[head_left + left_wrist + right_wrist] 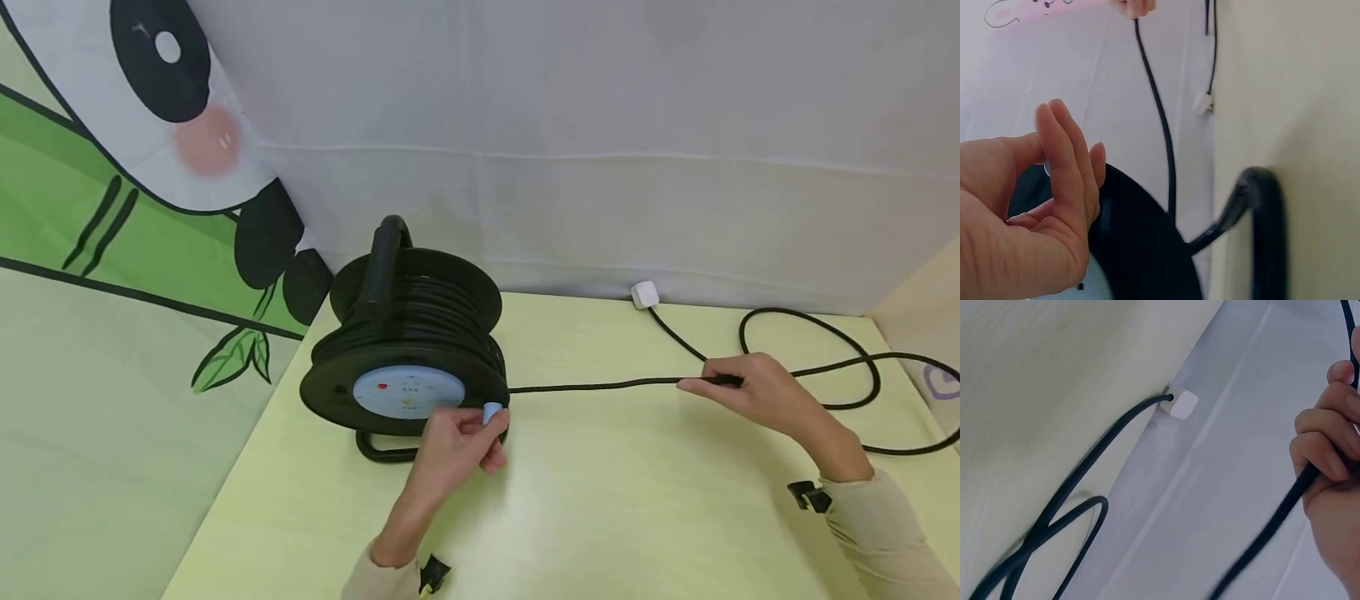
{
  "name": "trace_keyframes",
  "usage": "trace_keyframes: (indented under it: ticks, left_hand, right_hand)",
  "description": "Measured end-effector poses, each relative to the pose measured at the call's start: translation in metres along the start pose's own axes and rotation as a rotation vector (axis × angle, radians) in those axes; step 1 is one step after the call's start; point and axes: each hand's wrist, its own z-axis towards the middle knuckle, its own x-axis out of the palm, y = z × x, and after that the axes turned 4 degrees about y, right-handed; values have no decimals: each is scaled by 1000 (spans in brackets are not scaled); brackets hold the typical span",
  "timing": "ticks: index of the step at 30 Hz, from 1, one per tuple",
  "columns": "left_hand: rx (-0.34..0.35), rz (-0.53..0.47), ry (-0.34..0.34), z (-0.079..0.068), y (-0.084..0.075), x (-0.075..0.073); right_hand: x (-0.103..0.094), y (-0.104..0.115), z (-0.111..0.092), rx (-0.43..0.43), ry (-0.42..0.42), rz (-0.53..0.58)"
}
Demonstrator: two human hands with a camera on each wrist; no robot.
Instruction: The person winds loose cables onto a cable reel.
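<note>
A black cable reel [408, 333] with a pale blue socket face stands on the left of the table, cable wound round its drum. My left hand [457, 446] pinches the small light-blue crank knob [491, 412] at the reel's front rim. In the left wrist view, thumb and fingers of that hand [1054, 200] mostly hide the knob. To the right, my right hand [757, 392] grips the black cable [600, 387], which runs nearly straight from the reel. The right wrist view shows curled fingers [1329, 440] round the cable.
Beyond the right hand, loose cable loops [847, 404] lie on the table [585, 500]. A white plug [645, 295] rests at the back edge, against a pale cloth backdrop [570, 208]. The reel's tubular stand [386, 456] sticks out in front.
</note>
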Motion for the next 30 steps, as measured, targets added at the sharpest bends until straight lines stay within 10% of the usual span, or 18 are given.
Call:
trace_keyframes:
  ticks: [12, 19, 30]
  left_hand:
    - [-171, 10, -91, -5, 50, -29]
    - [-234, -3, -150, -12, 59, -46]
    - [-277, 68, -316, -30, 57, -98]
  right_hand:
    - [-10, -10, -10, -114, -132, -159]
    - [-21, -9, -4, -251, -273, -285]
    - [-62, -16, -24, -199, -398, -382]
